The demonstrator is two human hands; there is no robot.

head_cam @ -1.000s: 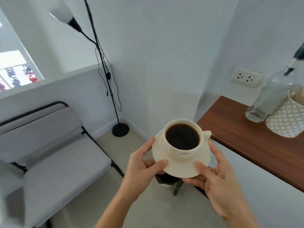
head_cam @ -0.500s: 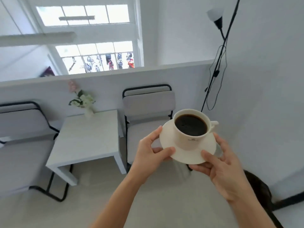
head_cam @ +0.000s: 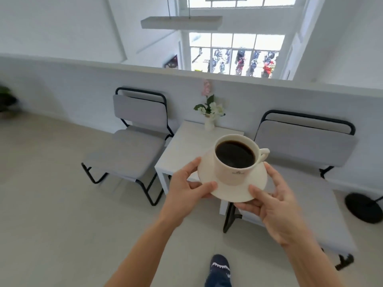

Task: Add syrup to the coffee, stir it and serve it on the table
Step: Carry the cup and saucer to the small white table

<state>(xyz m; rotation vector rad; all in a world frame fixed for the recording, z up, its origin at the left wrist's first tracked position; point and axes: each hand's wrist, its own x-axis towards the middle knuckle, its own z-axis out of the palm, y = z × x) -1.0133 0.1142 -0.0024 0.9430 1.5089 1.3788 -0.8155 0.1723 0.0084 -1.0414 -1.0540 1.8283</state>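
Note:
A cream cup (head_cam: 232,175) full of black coffee stands on a cream saucer (head_cam: 234,191), its handle pointing right. I carry the saucer in the air with both hands. My left hand (head_cam: 186,187) grips its left rim, thumb on top. My right hand (head_cam: 275,201) grips its right rim the same way. The small white table (head_cam: 186,146) stands just beyond and below the cup, partly hidden by it.
A little white vase of flowers (head_cam: 209,114) stands at the table's far edge by the low wall. Grey black-framed chairs flank the table, one at the left (head_cam: 132,146) and one at the right (head_cam: 306,154). A lamp base (head_cam: 362,208) sits on the floor at the right. My socked foot (head_cam: 219,270) shows below.
The view has swung left, from the wooden counter with the bottle to the white table, which now lies straight ahead and closer. Both hands hold the saucer as before.

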